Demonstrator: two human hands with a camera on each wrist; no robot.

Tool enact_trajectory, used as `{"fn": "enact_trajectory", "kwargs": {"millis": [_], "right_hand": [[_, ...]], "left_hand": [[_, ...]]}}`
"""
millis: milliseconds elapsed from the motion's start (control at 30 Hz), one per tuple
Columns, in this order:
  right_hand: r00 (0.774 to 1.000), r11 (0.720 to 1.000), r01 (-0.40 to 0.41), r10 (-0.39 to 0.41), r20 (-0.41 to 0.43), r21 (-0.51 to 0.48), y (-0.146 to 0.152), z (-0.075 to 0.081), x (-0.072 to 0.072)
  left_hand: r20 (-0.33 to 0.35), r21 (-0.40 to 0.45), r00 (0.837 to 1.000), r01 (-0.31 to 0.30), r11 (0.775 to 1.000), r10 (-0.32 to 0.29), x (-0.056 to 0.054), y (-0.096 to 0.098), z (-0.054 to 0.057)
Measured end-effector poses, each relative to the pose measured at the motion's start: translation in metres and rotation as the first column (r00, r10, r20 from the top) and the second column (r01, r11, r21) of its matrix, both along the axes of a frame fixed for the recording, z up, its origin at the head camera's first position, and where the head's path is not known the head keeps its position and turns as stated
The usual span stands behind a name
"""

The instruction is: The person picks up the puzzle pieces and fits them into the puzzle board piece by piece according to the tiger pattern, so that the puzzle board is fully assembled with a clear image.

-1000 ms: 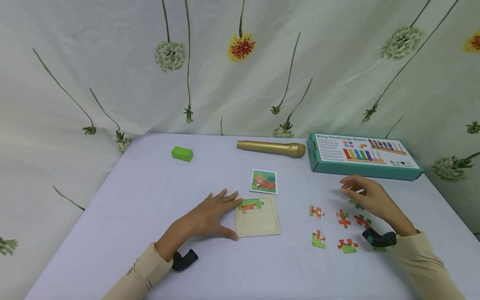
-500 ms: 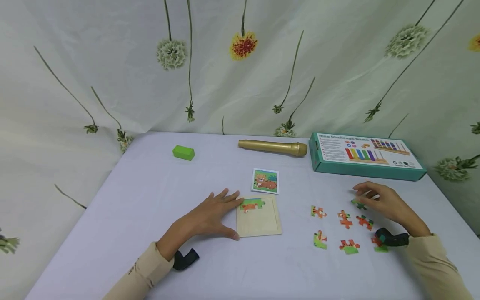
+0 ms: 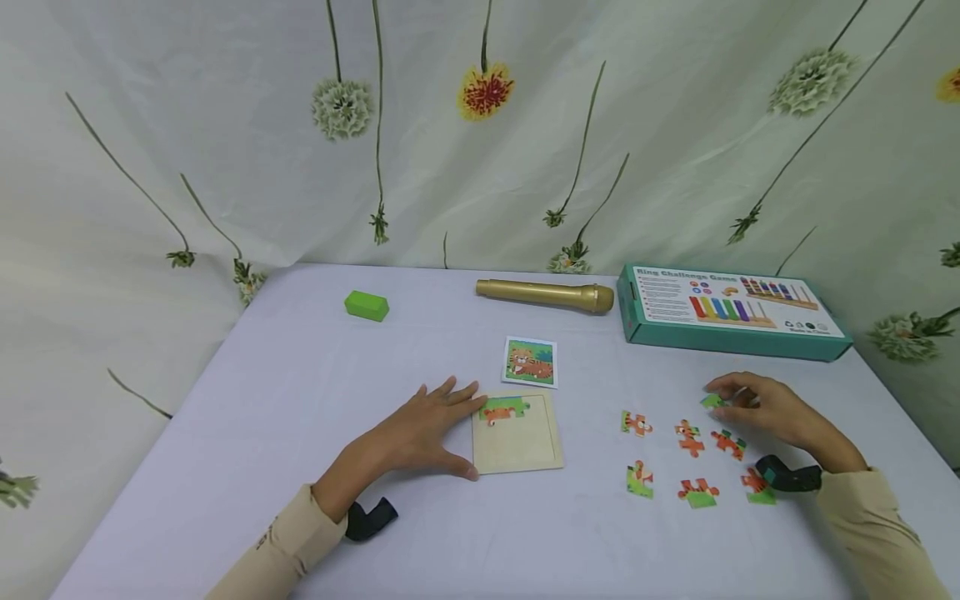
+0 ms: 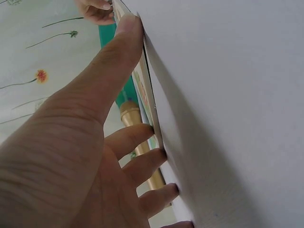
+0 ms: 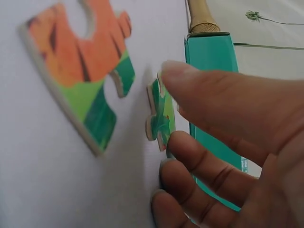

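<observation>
My left hand [image 3: 423, 429] lies spread, thumb and fingertips along the left edge of a square wooden puzzle board [image 3: 517, 446]. Joined green-and-orange pieces [image 3: 504, 409] fill the board's upper left corner. Thumb and index finger of my right hand [image 3: 772, 408] pinch a green puzzle piece [image 3: 713, 401] by its edges. The right wrist view shows this piece [image 5: 161, 114] tilted close to the table, the thumb at one end and the fingers at the other. An orange-and-green puzzle piece [image 5: 80, 61] lies nearby.
Several loose puzzle pieces [image 3: 699, 493] lie right of the board. A tiger picture card [image 3: 530, 362] sits just behind it. Toward the back are a green block [image 3: 367, 306], a gold toy microphone [image 3: 543, 295] and a teal game box [image 3: 735, 312].
My right hand has moved right and down onto the green puzzle piece, which has turned between its fingers. The left hand stays at the board's edge.
</observation>
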State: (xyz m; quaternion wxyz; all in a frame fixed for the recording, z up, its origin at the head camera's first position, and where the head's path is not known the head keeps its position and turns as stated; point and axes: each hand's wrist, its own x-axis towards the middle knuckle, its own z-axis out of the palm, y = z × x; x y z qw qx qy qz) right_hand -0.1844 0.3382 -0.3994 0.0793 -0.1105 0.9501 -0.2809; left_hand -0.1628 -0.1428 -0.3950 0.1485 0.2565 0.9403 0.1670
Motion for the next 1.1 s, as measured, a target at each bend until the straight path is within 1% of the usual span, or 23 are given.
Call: {"fn": "enact_trajectory", "kwargs": {"millis": [100, 433, 900, 1100], "right_hand": [[1.0, 1.0, -0.008, 0.008, -0.003, 0.007, -0.0018, -0.0003, 0.0003], [1.0, 1.0, 0.003, -0.003, -0.008, 0.031, -0.0064, -0.0004, -0.0019], [1.0, 0.999, 0.0, 0.0, -0.008, 0.035, -0.0088, -0.003, -0.0035], [1.0, 1.0, -0.001, 0.001, -0.026, 0.028, -0.01, -0.0032, -0.0026]], "left_hand": [[-0.001, -0.003, 1.0, 0.001, 1.0, -0.001, 0.0001, -0.0003, 0.0], [0.0, -0.009, 1.0, -0.001, 1.0, 0.001, 0.0004, 0.0, 0.0009], [-0.006, -0.002, 1.0, -0.002, 1.0, 0.002, 0.0003, -0.0002, -0.0011], [-0.013, -0.013, 1.0, 0.0, 1.0, 0.0, -0.0002, 0.0003, -0.0026]]}}
